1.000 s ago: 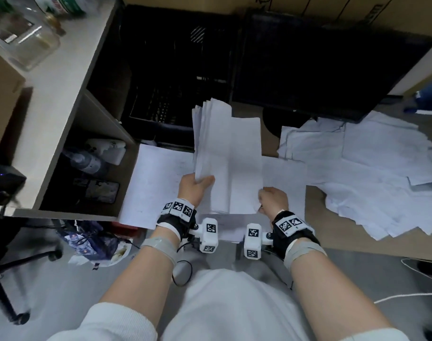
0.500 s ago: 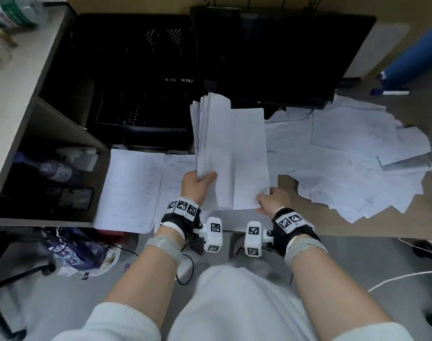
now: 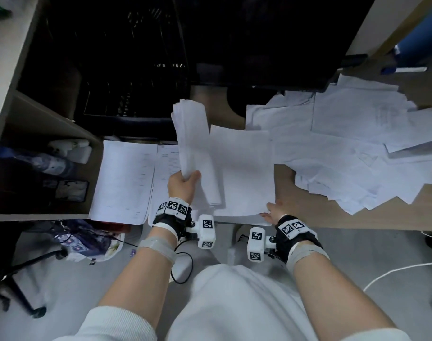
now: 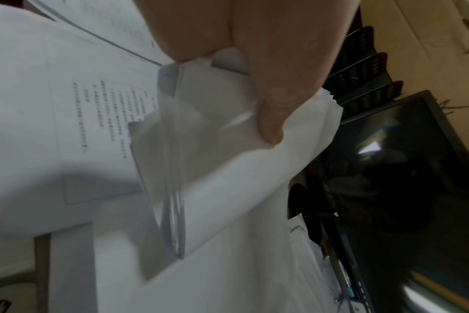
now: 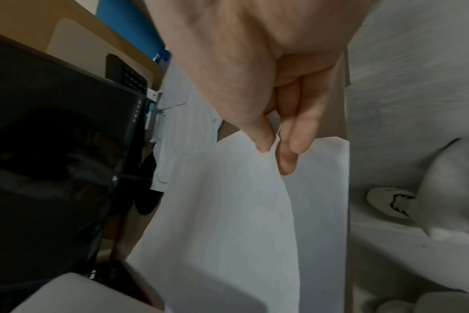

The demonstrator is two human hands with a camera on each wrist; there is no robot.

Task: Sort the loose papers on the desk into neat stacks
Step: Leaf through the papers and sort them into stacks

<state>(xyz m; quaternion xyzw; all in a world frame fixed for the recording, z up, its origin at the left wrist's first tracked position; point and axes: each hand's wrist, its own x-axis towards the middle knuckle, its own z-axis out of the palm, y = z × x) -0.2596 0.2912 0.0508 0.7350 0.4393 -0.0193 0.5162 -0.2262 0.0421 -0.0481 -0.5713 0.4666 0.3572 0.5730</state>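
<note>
Pinching one sheet, right hand fingers, wrist view shows.

Two hands, the left hand and the right hand, are showing. One monitor is standing at upper centre. One loose pile of papers is lying at right.

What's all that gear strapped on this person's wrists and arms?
Each wrist wears a black band topped with white squares printed with black checker-like codes, left hand and right hand alike. A white block camera with the same codes sticks out from each band. Grey tape wraps each forearm, a thin black cable loops below, and white sleeves are pushed up.
</note>
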